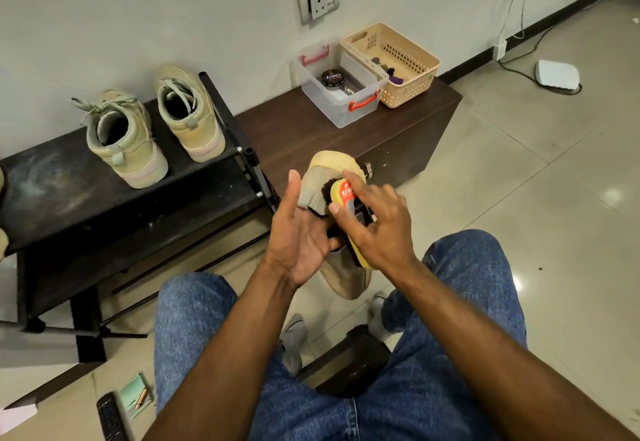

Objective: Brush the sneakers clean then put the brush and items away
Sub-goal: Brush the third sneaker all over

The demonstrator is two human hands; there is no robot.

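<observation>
Currently brushing: right hand [372,229] gripping yellow shoe brush [346,198], left hand [298,233] cupping tan sneaker [332,170], fingers curled inside. Light, soft upper; support from within.

Two sneakers [152,122] stand side by side on the top shelf of the shoe rack [69,198], against the wall. Right of the rack sits a low cabinet [298,129]; on it, a storage box [341,84] holds a polish tin [331,79], and a basket [391,63] touches the box's right side, with what seem to be small items inside. In front of the cabinet, both hands [301,233] hold a third sneaker [332,170] with a brush [346,198] on it.
</observation>
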